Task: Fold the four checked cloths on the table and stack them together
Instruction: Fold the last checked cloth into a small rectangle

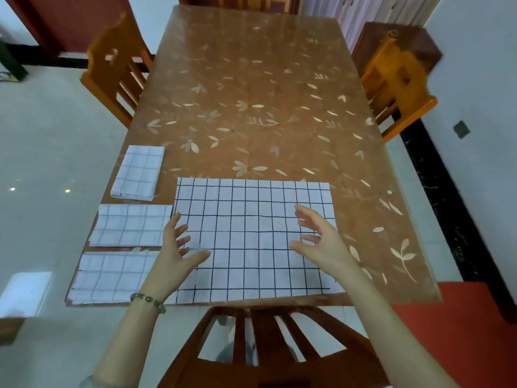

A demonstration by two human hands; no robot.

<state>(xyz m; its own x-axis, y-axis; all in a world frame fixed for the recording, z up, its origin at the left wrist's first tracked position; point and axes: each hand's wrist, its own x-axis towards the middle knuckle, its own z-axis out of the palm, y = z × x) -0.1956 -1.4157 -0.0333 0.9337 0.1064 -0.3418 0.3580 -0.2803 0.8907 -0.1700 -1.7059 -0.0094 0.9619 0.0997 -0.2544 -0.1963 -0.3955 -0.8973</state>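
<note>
A large white checked cloth lies spread flat on the near part of the table. Three more checked cloths lie to its left: a small folded one farthest back, a folded one in the middle, and a third at the table's near left corner. My left hand hovers over the large cloth's left edge with fingers spread and holds nothing. Over the cloth's right side, my right hand is likewise open with fingers spread.
The brown table top with a leaf pattern stretches away behind the cloths. Wooden chairs stand at the left, the right and just below the near edge. A dark wooden cabinet stands at the far right.
</note>
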